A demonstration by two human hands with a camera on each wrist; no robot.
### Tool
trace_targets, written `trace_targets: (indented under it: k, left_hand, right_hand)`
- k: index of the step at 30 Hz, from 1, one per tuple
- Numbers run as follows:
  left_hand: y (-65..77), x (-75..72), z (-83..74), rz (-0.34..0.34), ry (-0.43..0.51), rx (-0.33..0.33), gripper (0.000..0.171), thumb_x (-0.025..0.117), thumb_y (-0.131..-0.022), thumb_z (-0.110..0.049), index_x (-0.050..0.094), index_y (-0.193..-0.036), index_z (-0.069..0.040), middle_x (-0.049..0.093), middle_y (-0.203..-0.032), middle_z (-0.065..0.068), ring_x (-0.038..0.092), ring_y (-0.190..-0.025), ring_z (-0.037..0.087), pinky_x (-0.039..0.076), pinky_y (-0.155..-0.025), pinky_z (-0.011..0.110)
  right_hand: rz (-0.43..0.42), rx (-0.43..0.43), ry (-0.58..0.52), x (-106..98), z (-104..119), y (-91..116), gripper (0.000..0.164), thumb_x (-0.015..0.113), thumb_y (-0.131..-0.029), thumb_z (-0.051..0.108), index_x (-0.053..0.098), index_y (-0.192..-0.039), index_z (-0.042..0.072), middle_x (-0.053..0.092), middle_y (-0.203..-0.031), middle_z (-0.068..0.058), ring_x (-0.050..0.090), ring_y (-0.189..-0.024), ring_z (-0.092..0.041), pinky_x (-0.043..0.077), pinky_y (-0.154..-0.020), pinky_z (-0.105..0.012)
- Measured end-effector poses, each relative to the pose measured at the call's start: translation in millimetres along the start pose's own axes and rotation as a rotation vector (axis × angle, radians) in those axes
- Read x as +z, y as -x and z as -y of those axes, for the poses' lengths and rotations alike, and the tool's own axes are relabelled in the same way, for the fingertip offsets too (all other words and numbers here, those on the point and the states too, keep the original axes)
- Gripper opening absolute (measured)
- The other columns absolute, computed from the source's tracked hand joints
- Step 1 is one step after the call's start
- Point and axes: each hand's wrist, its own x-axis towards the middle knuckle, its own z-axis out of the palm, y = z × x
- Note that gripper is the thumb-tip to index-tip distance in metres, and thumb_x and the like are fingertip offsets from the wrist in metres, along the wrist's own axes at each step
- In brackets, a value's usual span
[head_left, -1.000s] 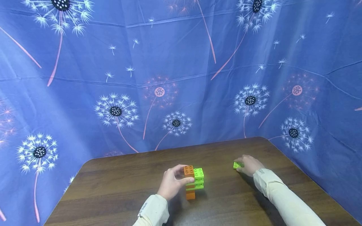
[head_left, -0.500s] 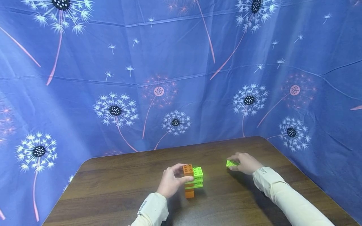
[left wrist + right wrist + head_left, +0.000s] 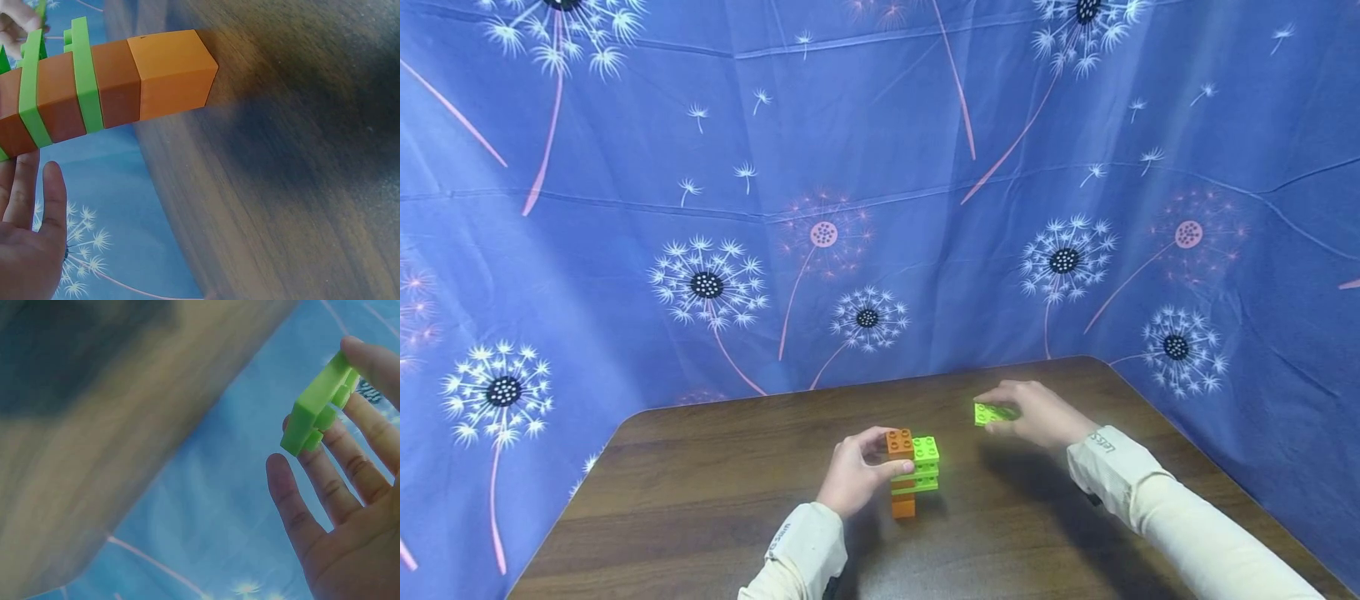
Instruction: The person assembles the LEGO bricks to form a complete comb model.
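Note:
A tower of toy building bricks [image 3: 903, 506] stands upright on the table, in brown-orange with an orange brick [image 3: 172, 78] at its foot. Thin lime-green bricks [image 3: 927, 450] jut from it to the right at several levels. My left hand [image 3: 848, 479] grips the tower near its top, thumb on the near side. Off to the right, my right hand [image 3: 1041, 414] pinches a flat lime-green brick [image 3: 991, 414] between thumb and fingers, above the table and apart from the tower. In the right wrist view the studs of this green brick [image 3: 319, 403] show.
The brown wood-grain table [image 3: 700, 483] has rounded far corners. A blue cloth [image 3: 925, 250] printed with dandelions hangs behind it and along its right side.
My right hand has lifted the flat green brick and carried it left, closer to the tower. My left hand keeps its grip on the tower; the head view has shifted slightly.

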Motion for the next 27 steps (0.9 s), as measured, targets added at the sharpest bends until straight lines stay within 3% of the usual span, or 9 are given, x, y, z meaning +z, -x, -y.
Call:
trace_targets:
  k: [14, 20, 22, 27]
  left_hand:
    - [-0.6, 0.8, -1.4, -0.006, -0.021, -0.007, 0.038, 0.086, -0.079, -0.015, 0.073, -0.114, -0.005, 0.076, -0.097, 0.009, 0.069, -0.085, 0.02, 0.056, -0.079, 0.033]
    - [-1.0, 1.1, -1.8, -0.002, -0.017, -0.005, 0.038, 0.086, -0.08, -0.015, 0.073, -0.114, -0.004, 0.076, -0.098, 0.01, 0.07, -0.087, 0.022, 0.057, -0.081, 0.036]
    - [-0.8, 0.9, -1.6, -0.004, -0.019, -0.006, 0.038, 0.086, -0.08, -0.015, 0.073, -0.114, -0.004, 0.076, -0.097, 0.01, 0.07, -0.088, 0.023, 0.057, -0.081, 0.037]
    - [0.3, 0.9, 0.1, -0.009, -0.027, -0.001, 0.038, 0.086, -0.08, -0.016, 0.073, -0.113, -0.004, 0.076, -0.096, 0.009, 0.07, -0.087, 0.023, 0.057, -0.081, 0.038]
  right_hand:
    - [0.033, -0.1, -0.054, -9.9, 58.0, -16.3, 0.046, 0.074, -0.092, 0.034, 0.068, -0.132, 0.012, 0.069, -0.125, -0.008, 0.061, -0.119, -0.036, 0.046, -0.101, -0.061]
    - [0.027, -0.162, -0.044, -5.7, 74.6, -21.3, 0.044, 0.075, -0.091, 0.03, 0.068, -0.131, 0.013, 0.071, -0.116, -0.003, 0.066, -0.104, -0.023, 0.053, -0.093, -0.05]
    - [0.022, -0.195, -0.044, -2.9, 78.8, -23.3, 0.043, 0.076, -0.091, 0.029, 0.069, -0.13, 0.013, 0.07, -0.109, 0.003, 0.063, -0.092, -0.012, 0.054, -0.084, -0.04]
    - [0.032, -0.227, -0.064, 2.9, 89.0, -26.9, 0.041, 0.076, -0.091, 0.029, 0.07, -0.128, 0.013, 0.065, -0.1, 0.009, 0.056, -0.081, -0.004, 0.051, -0.076, -0.03]
